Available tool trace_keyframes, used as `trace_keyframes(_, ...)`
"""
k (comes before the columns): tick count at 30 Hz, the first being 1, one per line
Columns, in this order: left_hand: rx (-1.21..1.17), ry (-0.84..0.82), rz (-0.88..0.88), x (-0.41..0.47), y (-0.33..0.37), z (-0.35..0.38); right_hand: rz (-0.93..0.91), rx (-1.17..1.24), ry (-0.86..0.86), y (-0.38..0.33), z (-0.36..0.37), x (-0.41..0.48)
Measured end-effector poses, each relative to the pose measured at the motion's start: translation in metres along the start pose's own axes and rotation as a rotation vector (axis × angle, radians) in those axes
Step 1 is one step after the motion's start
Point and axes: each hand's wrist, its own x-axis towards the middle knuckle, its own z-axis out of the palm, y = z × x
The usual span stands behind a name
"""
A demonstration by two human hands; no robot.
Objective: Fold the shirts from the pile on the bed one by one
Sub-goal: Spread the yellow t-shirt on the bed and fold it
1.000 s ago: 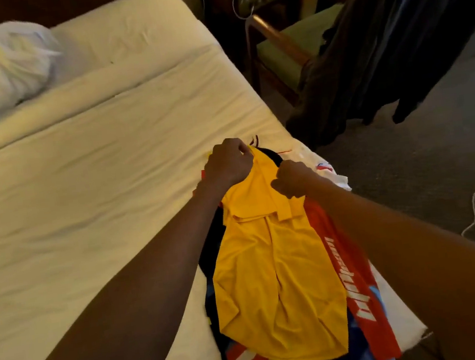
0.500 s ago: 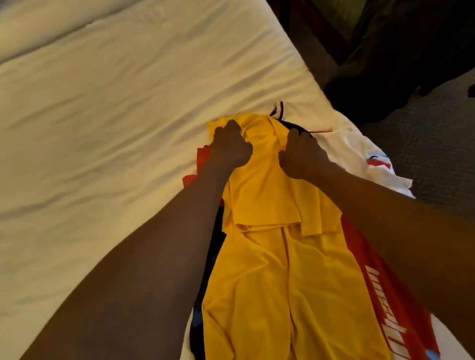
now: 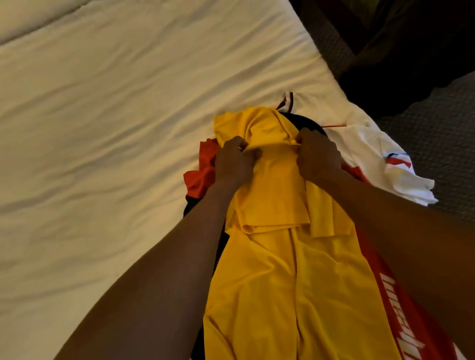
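One view only, wide-angle, worn on the head. Aimed forward and steeply down across the bed (image 3: 87, 124) from its near side. Close in: forearms (image 3: 157, 311) entering from both lower corners, left grip (image 3: 233, 165) and right grip (image 3: 318, 157) just above frame centre, both clutching the shirt (image 3: 290, 293). Bed across left and top of the frame; floor (image 3: 453, 151) along the right edge, upper right in shadow.

You gripped the yellow shirt (image 3: 285, 279) with both hands, your left hand (image 3: 233, 165) and right hand (image 3: 317, 155) each bunching its cloth in curled fingers. Past your fingertips its top edge lay rumpled. A red shirt (image 3: 202, 172) showed just left of your left fingers, a white shirt (image 3: 378, 155) lay right of your right fingers, and the pale bed sheet (image 3: 103, 137) stretched beyond.
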Motion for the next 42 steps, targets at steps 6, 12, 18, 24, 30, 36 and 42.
trace_keyframes(6,-0.150,-0.039,-0.085,-0.027,0.029,-0.034,0.065,0.389,0.045,-0.025,-0.026,-0.032)
trace_keyframes(12,-0.390,-0.035,-0.228,-0.093,0.083,-0.109,0.067,0.565,-0.014,-0.075,-0.093,-0.093)
trace_keyframes(18,-0.419,0.023,-0.041,-0.187,0.104,-0.208,0.040,0.630,-0.050,-0.129,-0.178,-0.165)
trace_keyframes(24,-0.732,0.077,-0.168,-0.284,0.108,-0.340,-0.047,0.615,0.024,-0.217,-0.266,-0.262)
trace_keyframes(30,-0.820,0.182,-0.105,-0.375,0.083,-0.486,-0.288,0.355,0.049,-0.322,-0.344,-0.351)
trace_keyframes(36,-0.369,0.238,0.007,-0.483,0.074,-0.611,-0.302,-0.195,-0.054,-0.398,-0.393,-0.424)
trace_keyframes(42,-0.098,0.391,-0.004,-0.565,0.021,-0.689,-0.433,0.186,0.085,-0.453,-0.395,-0.498)
